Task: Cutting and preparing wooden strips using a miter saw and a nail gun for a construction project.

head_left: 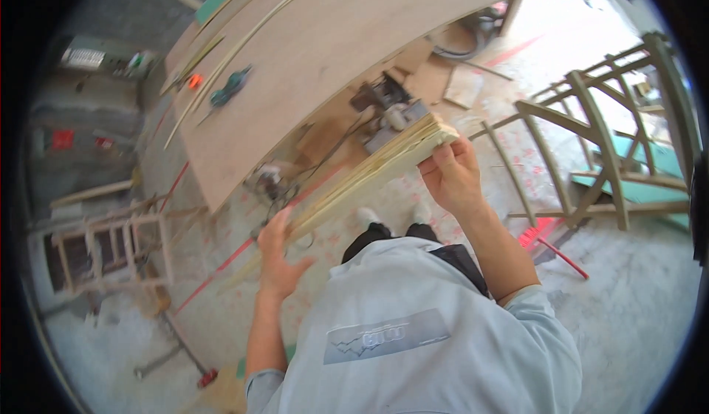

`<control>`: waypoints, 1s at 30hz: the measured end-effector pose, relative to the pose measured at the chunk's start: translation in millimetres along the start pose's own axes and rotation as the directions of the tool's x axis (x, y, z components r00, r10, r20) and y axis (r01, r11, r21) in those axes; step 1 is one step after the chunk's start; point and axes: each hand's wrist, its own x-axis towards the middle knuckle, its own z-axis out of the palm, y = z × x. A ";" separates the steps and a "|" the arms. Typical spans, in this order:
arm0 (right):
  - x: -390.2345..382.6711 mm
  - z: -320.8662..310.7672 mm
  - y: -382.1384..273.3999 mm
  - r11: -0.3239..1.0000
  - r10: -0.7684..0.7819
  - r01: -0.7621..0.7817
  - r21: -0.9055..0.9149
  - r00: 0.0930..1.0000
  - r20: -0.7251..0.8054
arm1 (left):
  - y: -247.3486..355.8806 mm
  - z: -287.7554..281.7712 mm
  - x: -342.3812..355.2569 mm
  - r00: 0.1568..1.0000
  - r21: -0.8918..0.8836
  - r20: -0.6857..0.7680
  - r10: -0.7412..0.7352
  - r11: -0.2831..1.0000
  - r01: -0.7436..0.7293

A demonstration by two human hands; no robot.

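A long bundle of thin pale wooden strips (369, 174) slants in front of my body, its near end up at the right. My right hand (454, 170) is closed on that end, thumb on the near face and fingers behind. Farther down the bundle, my left hand (279, 262) lies against it with the fingers stretched out and the thumb spread away. The strips' lower end runs past the left hand and blurs against the floor.
A large plywood-topped table (295, 81) stands ahead, with a teal power tool (230, 85) and long thin strips on it. Beneath it are a machine (395, 111), board offcuts and cables. Wooden frames (605, 133) stand at right; a red-headed broom (543, 237) lies nearby.
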 end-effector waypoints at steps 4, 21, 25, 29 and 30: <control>26.2 -20.5 -28.8 0.970 -0.107 0.135 0.200 0.983 -0.148 | -133.4 -16.7 -16.1 0.905 -0.520 0.306 -0.295 0.745 0.419; 106.7 15.5 -42.0 0.832 -0.498 0.398 -0.388 0.843 -0.204 | -309.2 47.3 0.4 0.744 -0.347 0.650 0.153 0.931 0.112; 113.2 21.0 -52.5 0.842 -0.508 0.406 -0.354 0.818 -0.269 | -298.0 41.6 -3.4 0.762 -0.300 0.647 0.006 0.921 0.247; 111.6 21.2 -50.3 0.829 -0.535 0.435 -0.351 0.800 -0.272 | -279.8 34.8 -9.1 0.856 -0.293 0.511 -0.077 0.921 0.258; 110.4 19.6 -49.9 0.815 -0.556 0.453 -0.361 0.787 -0.266 | -276.4 34.6 -10.5 0.856 -0.253 0.497 -0.144 0.919 0.302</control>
